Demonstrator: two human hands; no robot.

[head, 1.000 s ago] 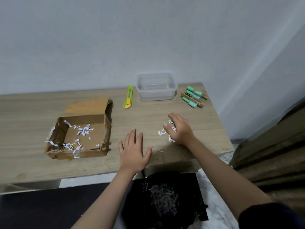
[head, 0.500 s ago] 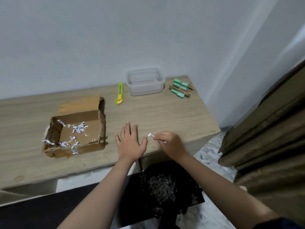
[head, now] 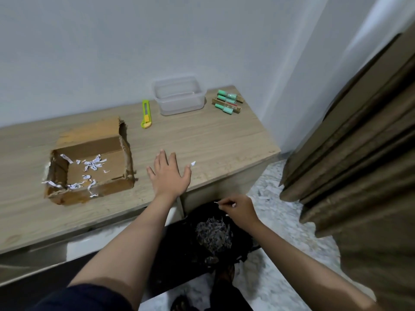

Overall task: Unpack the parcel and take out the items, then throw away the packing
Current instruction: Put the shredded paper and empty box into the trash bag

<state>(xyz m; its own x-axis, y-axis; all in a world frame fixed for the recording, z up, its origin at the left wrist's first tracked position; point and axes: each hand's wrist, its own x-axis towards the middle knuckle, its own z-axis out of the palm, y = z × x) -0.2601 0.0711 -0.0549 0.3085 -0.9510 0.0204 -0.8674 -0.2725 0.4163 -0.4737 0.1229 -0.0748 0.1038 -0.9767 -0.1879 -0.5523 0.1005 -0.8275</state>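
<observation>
Head view: the left hand [head: 168, 176] lies flat, fingers spread, on the pale wooden counter [head: 213, 140] beside the torn brown cardboard box [head: 89, 160]. The right hand [head: 239, 208] pinches white paper shreds [head: 233, 205] over the black rubbish bag [head: 202, 239].

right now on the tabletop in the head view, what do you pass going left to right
cardboard box with paper shreds → yellow-green utility knife → left hand flat on the table → clear plastic container → lone paper scrap → green-capped tubes
</observation>
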